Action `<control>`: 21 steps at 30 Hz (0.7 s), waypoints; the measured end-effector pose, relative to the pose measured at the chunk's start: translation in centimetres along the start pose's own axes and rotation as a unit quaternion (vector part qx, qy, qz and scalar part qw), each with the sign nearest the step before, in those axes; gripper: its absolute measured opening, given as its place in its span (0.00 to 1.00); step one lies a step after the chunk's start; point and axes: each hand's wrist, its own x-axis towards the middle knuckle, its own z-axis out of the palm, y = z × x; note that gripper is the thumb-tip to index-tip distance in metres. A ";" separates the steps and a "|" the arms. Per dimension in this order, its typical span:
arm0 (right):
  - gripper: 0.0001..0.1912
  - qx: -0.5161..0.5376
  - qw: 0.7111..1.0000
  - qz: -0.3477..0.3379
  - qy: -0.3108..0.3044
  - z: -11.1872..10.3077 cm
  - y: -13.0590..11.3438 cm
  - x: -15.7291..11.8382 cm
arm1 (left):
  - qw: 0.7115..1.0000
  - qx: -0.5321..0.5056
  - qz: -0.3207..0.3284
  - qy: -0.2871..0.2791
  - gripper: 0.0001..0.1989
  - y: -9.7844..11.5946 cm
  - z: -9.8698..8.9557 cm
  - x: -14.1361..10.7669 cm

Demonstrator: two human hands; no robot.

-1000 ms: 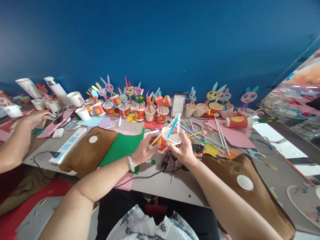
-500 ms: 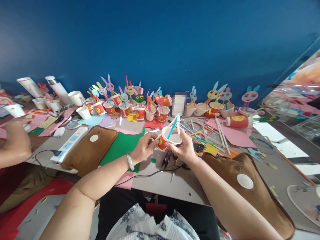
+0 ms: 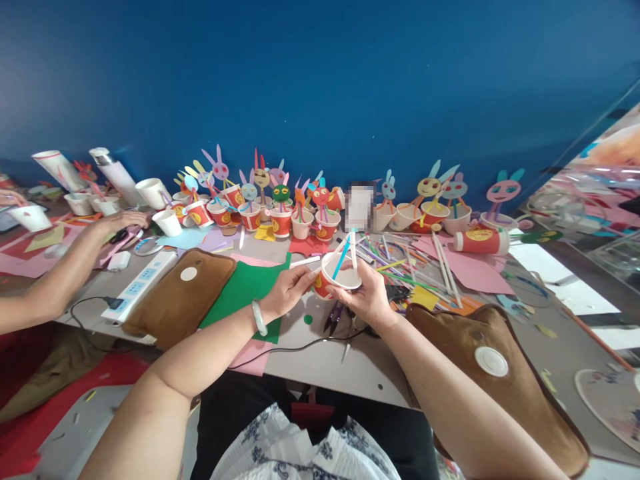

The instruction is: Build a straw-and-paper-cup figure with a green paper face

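A red and white paper cup (image 3: pixel 324 284) is tilted so its open mouth shows, held above the table. My right hand (image 3: pixel 369 293) wraps round its right side and front. My left hand (image 3: pixel 290 291) is closed, thumb and fingers pinched together against the cup's left side; whether something small sits between them is hidden. From inside the cup a blue stick (image 3: pixel 341 259) and a white stick (image 3: pixel 354 250) rise and meet at the top, where a blurred pale patch hides what they bear. Below the cup lie dark-handled scissors (image 3: pixel 334 317).
Paper cups with bunny-like faces (image 3: pixel 280 207) line the blue wall. Coloured pipe cleaners (image 3: pixel 395 263) lie to the right. Brown hot-water bags (image 3: pixel 187 290) flank my arms, near a power strip (image 3: pixel 143 283) and black cable. A co-worker's arm (image 3: pixel 70 273) reaches in from the left.
The co-worker's arm has stretched forward over the table, its hand now near the black item. My hands and the cup have barely moved; my left fingertips have shifted slightly on the cup.
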 end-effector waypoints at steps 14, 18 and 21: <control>0.23 -0.070 0.997 -0.021 0.035 0.0 0.4 0.1 | 0.991 -0.125 -0.050 -0.006 0.24 -0.7 0.0 0.8; 0.23 -0.077 0.994 -0.063 0.046 0.1 0.5 -0.1 | 0.996 -0.090 -0.021 0.010 0.23 -1.3 0.2 0.7; 0.23 -0.081 0.991 -0.091 0.051 0.1 0.4 -0.2 | 0.998 -0.051 0.015 0.028 0.20 -1.6 0.3 0.5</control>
